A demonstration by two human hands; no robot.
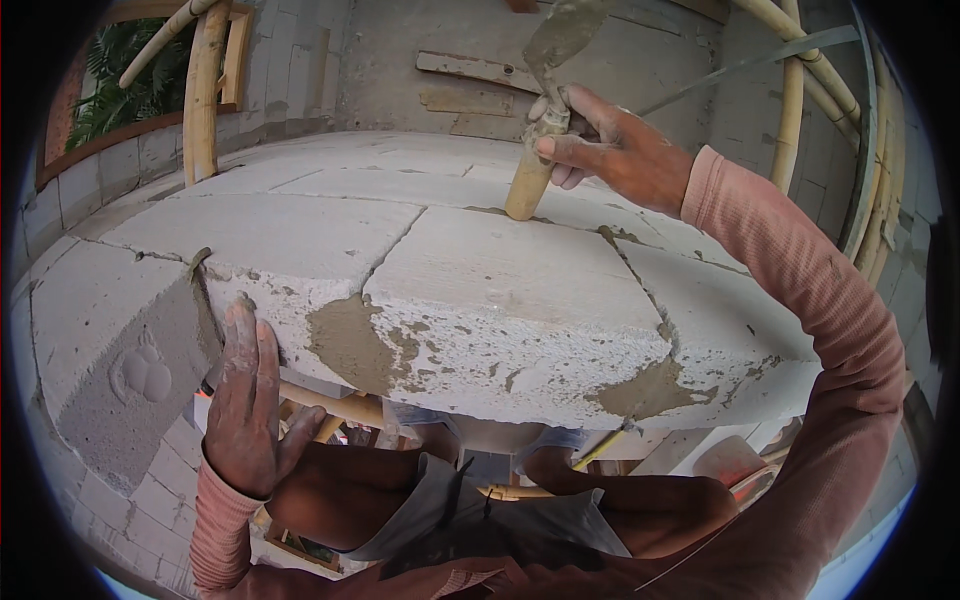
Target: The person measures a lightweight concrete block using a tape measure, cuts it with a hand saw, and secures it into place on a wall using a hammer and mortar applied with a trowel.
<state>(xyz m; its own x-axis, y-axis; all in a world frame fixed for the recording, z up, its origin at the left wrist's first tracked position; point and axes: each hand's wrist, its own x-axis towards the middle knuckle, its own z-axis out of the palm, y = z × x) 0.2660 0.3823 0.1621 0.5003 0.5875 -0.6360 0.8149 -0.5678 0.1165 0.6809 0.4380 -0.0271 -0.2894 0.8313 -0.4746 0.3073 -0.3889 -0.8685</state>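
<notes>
My right hand [620, 145] is closed around a trowel [528, 185], with its mortar-smeared blade pointing up and away. The butt of its wooden handle meets the top of the white block wall [520, 260], by the far edge of a middle block. At the left, my left hand [245, 410] lies with outstretched fingers against the wall's near face, beside a joint with squeezed-out wet mortar [203, 300]. To the left of that joint is a grey-faced end block [145, 360] with a round dent. Smeared mortar patches [350, 345] mark the near face.
Bamboo poles stand at the left [205, 95] and right [788, 110]. A mortar-stained board [475, 70] lies beyond the wall. A wooden window frame [235, 60] is at the upper left. My bent legs [340, 490] are below the wall's near face, among more bamboo.
</notes>
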